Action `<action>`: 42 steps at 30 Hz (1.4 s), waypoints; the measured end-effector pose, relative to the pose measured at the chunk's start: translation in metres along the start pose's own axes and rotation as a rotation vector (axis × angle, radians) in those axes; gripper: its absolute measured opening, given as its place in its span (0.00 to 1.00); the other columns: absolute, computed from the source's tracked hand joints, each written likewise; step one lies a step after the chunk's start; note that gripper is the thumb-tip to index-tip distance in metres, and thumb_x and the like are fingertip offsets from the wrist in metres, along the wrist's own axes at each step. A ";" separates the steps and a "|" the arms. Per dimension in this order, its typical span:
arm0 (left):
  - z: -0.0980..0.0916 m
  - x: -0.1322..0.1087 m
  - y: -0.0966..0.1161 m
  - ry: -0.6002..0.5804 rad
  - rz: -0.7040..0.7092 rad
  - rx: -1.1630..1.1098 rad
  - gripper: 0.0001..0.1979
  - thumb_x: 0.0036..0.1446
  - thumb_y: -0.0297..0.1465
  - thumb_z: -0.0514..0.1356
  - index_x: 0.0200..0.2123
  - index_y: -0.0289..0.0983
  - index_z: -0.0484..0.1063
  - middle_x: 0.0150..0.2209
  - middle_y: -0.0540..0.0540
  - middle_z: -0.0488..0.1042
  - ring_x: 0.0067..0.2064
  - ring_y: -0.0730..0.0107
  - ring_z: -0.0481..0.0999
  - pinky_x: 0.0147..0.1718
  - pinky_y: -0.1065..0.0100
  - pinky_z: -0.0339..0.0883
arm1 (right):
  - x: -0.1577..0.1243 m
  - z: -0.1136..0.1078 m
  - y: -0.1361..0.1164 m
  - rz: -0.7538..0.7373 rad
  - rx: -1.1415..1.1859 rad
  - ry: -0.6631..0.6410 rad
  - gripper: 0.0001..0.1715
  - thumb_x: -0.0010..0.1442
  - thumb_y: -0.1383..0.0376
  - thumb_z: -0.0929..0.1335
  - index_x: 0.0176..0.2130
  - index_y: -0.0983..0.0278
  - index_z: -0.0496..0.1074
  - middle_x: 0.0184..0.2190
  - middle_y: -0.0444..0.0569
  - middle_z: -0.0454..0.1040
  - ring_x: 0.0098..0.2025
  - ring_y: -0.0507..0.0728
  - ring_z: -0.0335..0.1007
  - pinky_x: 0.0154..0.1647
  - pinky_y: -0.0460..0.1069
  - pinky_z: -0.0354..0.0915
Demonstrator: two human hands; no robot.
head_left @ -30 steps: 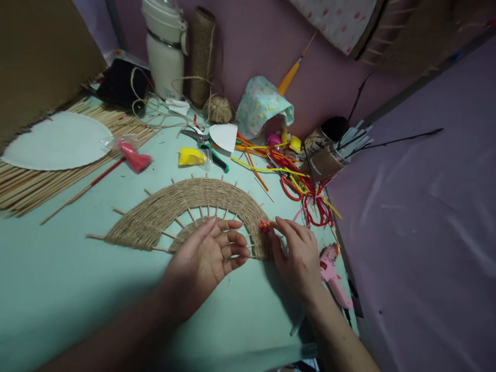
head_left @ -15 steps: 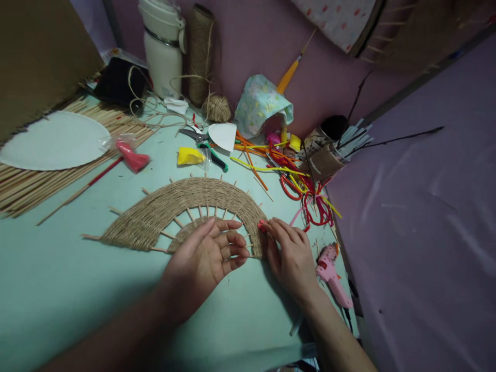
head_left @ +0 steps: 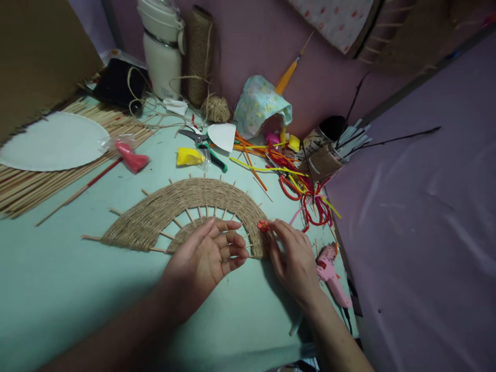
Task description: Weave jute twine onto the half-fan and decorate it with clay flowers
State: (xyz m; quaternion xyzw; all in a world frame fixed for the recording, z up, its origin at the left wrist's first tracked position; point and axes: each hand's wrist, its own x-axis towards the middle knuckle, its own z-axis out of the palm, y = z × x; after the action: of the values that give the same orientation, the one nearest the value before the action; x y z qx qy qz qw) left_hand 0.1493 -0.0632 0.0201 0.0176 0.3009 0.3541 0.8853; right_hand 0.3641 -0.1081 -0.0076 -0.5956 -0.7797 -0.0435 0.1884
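A small red flower (head_left: pixel 262 226) with a yellowish centre shows over the right end of a woven twine fan (head_left: pixel 135 219) with thin wooden ribs. My right hand (head_left: pixel 292 253) has its fingertips at the flower's right edge, in what looks like a pinch; the exact contact is partly hidden. Palm up, my left hand (head_left: pixel 209 258) hovers over the fan's inner band, its fingers loosely curled and apart, with nothing in them. The hand hides part of the inner band.
A pink glue gun (head_left: pixel 331 281) lies right of my right hand. Behind the fan are pruning shears (head_left: pixel 205 144), a yellow packet (head_left: pixel 189 156), red-handled scissors (head_left: pixel 290 187) and coloured strips. Wooden sticks (head_left: pixel 42 183) and a white oval plate (head_left: pixel 54 142) lie left.
My right fingers have drawn slightly to the right, so the red flower, mostly covered before, now shows its face. My left hand has stayed almost still.
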 end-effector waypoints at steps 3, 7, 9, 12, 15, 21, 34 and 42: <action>-0.001 0.001 0.000 -0.016 -0.007 0.003 0.16 0.62 0.39 0.51 0.38 0.31 0.71 0.30 0.41 0.74 0.32 0.64 0.75 0.35 0.65 0.69 | -0.002 -0.003 0.001 0.032 -0.001 0.039 0.23 0.62 0.70 0.63 0.57 0.64 0.63 0.52 0.56 0.73 0.55 0.61 0.68 0.52 0.57 0.64; -0.005 0.003 -0.003 -0.032 -0.010 0.033 0.15 0.61 0.38 0.54 0.39 0.33 0.72 0.30 0.41 0.74 0.33 0.65 0.75 0.36 0.65 0.68 | -0.003 -0.002 0.001 0.027 -0.023 -0.001 0.23 0.62 0.69 0.63 0.57 0.65 0.62 0.53 0.58 0.72 0.56 0.62 0.67 0.52 0.59 0.64; -0.006 0.003 -0.005 -0.031 -0.041 0.090 0.13 0.61 0.37 0.55 0.39 0.33 0.72 0.31 0.42 0.74 0.34 0.65 0.75 0.37 0.65 0.68 | -0.002 -0.001 0.000 0.014 -0.027 -0.020 0.25 0.62 0.69 0.63 0.58 0.65 0.60 0.53 0.59 0.72 0.57 0.63 0.66 0.53 0.59 0.64; -0.008 0.003 -0.011 -0.022 -0.098 0.214 0.11 0.60 0.36 0.57 0.38 0.34 0.73 0.33 0.42 0.75 0.36 0.64 0.76 0.40 0.64 0.67 | -0.001 0.000 -0.001 -0.001 -0.029 -0.034 0.26 0.62 0.68 0.63 0.59 0.66 0.59 0.53 0.60 0.72 0.58 0.63 0.66 0.53 0.60 0.64; -0.009 0.003 -0.015 -0.026 -0.104 0.299 0.11 0.58 0.37 0.60 0.38 0.35 0.73 0.35 0.41 0.76 0.38 0.62 0.76 0.41 0.62 0.66 | -0.001 0.002 0.000 -0.008 -0.034 -0.044 0.26 0.63 0.68 0.63 0.60 0.66 0.58 0.53 0.60 0.72 0.58 0.63 0.66 0.53 0.60 0.64; -0.011 0.003 -0.018 0.000 -0.093 0.375 0.12 0.55 0.38 0.63 0.38 0.36 0.73 0.38 0.40 0.76 0.43 0.61 0.75 0.45 0.61 0.64 | -0.002 0.005 0.000 0.007 -0.032 -0.066 0.26 0.63 0.67 0.63 0.60 0.66 0.58 0.53 0.60 0.72 0.58 0.64 0.65 0.54 0.61 0.64; -0.011 0.002 -0.019 -0.022 -0.096 0.376 0.12 0.55 0.36 0.63 0.41 0.36 0.71 0.41 0.39 0.77 0.44 0.60 0.75 0.45 0.60 0.64 | -0.002 -0.004 0.003 0.041 0.005 -0.006 0.27 0.63 0.66 0.63 0.61 0.64 0.58 0.54 0.59 0.70 0.57 0.63 0.66 0.53 0.60 0.66; -0.009 0.000 -0.018 -0.009 -0.100 0.394 0.11 0.56 0.35 0.62 0.41 0.37 0.71 0.41 0.40 0.77 0.44 0.61 0.75 0.45 0.60 0.64 | 0.005 0.001 -0.003 -0.007 -0.014 -0.109 0.27 0.62 0.67 0.63 0.60 0.67 0.59 0.54 0.60 0.70 0.58 0.63 0.64 0.53 0.60 0.64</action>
State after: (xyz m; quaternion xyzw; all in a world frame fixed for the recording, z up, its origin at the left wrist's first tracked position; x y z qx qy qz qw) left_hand 0.1555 -0.0779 0.0086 0.1771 0.3611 0.2440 0.8825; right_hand 0.3598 -0.1044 -0.0063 -0.5955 -0.7906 -0.0173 0.1414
